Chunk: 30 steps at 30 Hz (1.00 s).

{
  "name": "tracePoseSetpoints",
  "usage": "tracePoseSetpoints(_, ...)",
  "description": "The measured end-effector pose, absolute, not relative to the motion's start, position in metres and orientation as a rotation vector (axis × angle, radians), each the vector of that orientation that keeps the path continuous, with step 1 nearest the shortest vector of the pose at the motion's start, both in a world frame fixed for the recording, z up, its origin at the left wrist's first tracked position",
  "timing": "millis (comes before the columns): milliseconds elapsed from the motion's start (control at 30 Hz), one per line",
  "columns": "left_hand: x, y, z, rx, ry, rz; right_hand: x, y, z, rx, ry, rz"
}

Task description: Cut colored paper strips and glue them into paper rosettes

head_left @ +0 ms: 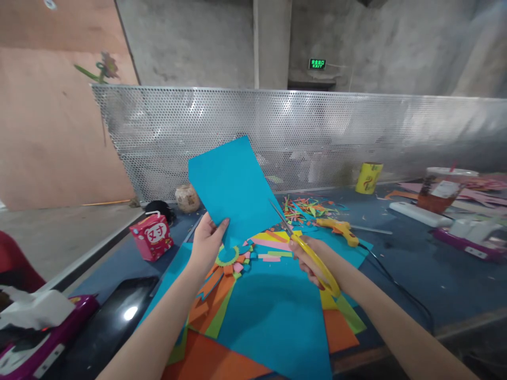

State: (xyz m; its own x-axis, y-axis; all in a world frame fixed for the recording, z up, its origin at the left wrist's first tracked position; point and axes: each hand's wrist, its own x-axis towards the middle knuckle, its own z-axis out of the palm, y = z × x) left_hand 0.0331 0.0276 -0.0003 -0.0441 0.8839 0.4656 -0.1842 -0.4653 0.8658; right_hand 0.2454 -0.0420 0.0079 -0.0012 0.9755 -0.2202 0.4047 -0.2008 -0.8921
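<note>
My left hand (208,238) pinches the lower edge of a blue sheet of paper (235,184), which is raised and tilted above the table. Scissors with yellow handles (317,261) are in my right hand (307,253). Their blades point up and left, at the sheet's lower right corner; I cannot tell whether they touch it. Under my hands lies a large blue sheet (277,316) over orange sheets (214,359). A scalloped paper rosette (227,255) with orange strips rests beside my left wrist, near small coloured paper pieces (273,256).
Paper scraps (304,209) lie behind a yellow glue gun (338,230) with a black cord. A red drink carton (152,236), a dark phone (114,322) and a purple power strip (59,330) are on the left. A drink cup (439,190) stands right. A perforated metal panel (237,116) borders the back.
</note>
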Motion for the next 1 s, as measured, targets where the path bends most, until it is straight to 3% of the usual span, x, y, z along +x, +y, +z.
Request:
tracePoseSetpoints(267, 0.036, 0.027, -0.001, 1.354, 0.741, 1.577, 0.251, -0.035, -0.002, -1.581, -1.558, 1.087)
tracePoseSetpoints(500, 0.035, 0.029, -0.002, 1.342, 0.713, 1.555, 0.241, -0.042, 0.01, -1.674, -1.335, 1.231)
tracePoseSetpoints(767, 0.037, 0.027, -0.002, 1.377, 0.657, 1.499, 0.247, -0.041, 0.005, -1.545, -1.496, 1.075)
tracePoseSetpoints(1000, 0.039, 0.025, 0.0, 1.367, 0.635, 1.484, 0.242, -0.044, 0.012, -1.5, -1.296, 1.271)
